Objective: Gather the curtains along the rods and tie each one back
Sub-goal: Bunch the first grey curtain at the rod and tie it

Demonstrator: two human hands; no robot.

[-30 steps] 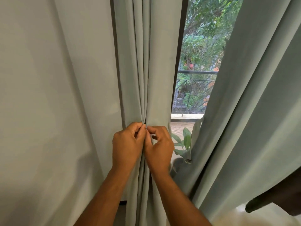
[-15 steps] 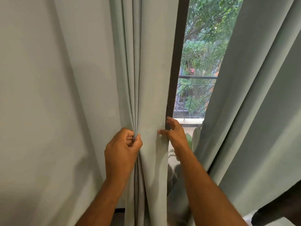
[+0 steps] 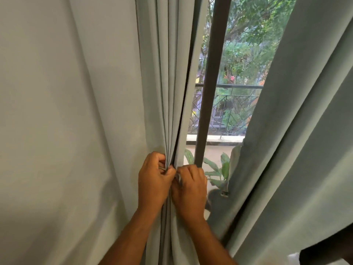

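The wall [image 3: 57, 121] fills the left of my view, and a second curtain [image 3: 296, 150] sweeps down the right side, hanging loose and well apart from my hands. Between them, just left of the dark window frame [image 3: 208, 92], hangs the curtain [image 3: 166, 83] I am working on, its pleats running top to bottom and drawn into a narrow bunch. Both hands sit side by side on that bunch, knuckles touching. My left hand [image 3: 153, 180] is closed around the folds on the wall side, fingers [image 3: 159, 159] curled in and pinching the cloth. My right hand [image 3: 191, 190] is closed on the window side, gripping the outer edge of the same bunch; something small shows between its thumb and fingers, but I cannot tell what it is. The cloth's long axis runs straight up and down through both fists, so I judge any tie has to go across it, around the bunch. Neither hand is nearer; the gathered folds lie directly in their grip. I see no tie-back clearly.
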